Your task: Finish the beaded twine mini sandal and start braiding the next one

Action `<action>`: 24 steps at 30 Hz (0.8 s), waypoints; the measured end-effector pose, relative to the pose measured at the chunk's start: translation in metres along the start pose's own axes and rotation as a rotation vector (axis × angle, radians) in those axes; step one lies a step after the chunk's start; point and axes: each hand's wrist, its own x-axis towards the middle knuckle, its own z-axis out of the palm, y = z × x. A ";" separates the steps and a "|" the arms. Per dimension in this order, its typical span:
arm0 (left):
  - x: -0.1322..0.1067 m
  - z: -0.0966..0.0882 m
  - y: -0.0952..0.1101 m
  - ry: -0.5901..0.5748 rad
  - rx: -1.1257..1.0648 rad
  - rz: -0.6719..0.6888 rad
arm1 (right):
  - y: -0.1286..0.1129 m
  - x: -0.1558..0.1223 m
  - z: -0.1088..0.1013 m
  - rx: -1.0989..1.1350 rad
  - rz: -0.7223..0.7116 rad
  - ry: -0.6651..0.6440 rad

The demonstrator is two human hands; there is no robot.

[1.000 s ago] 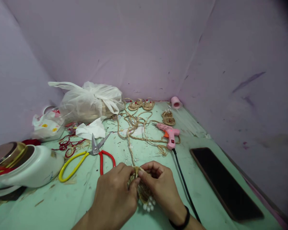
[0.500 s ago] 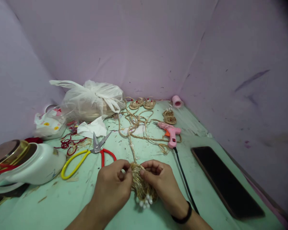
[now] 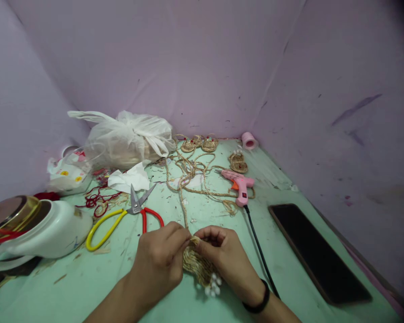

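Note:
Both hands meet at the upper end of a small woven straw piece (image 3: 198, 264) with a cluster of white beads (image 3: 213, 285) at its lower end. My left hand (image 3: 163, 255) pinches its top from the left, fingers closed. From the right, my right hand (image 3: 227, 258) grips the same piece between thumb and fingers; a dark band circles that wrist. A braided straw cord (image 3: 183, 204) runs from the top of the piece up the table into a loose tangle. What lies between the left fingertips is partly hidden.
Open scissors (image 3: 136, 207) with yellow and red handles lie to the left, near a tipped white teapot-like vessel (image 3: 62, 229). A pink glue gun (image 3: 241, 186) with a black cable and a phone (image 3: 318, 251) lie right. A plastic bag (image 3: 131, 137) and small straw slippers (image 3: 238, 162) stand behind.
The woven piece has tilted, its beaded end swinging slightly right and down. My left hand has turned over the top edge, its fingers now closer to the right thumb.

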 end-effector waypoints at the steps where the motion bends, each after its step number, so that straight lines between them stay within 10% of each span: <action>1: -0.001 0.002 0.000 0.021 0.029 0.018 | 0.000 0.000 0.000 -0.001 0.002 -0.003; 6: -0.002 0.003 0.002 0.081 -0.041 -0.088 | 0.003 -0.001 -0.002 -0.097 -0.057 0.002; 13: 0.016 -0.005 -0.001 0.006 -0.562 -0.746 | 0.000 0.002 -0.012 -0.512 -0.409 0.174; 24: 0.017 -0.007 0.006 -0.195 -0.695 -0.745 | -0.013 0.002 -0.006 -0.135 -0.141 0.026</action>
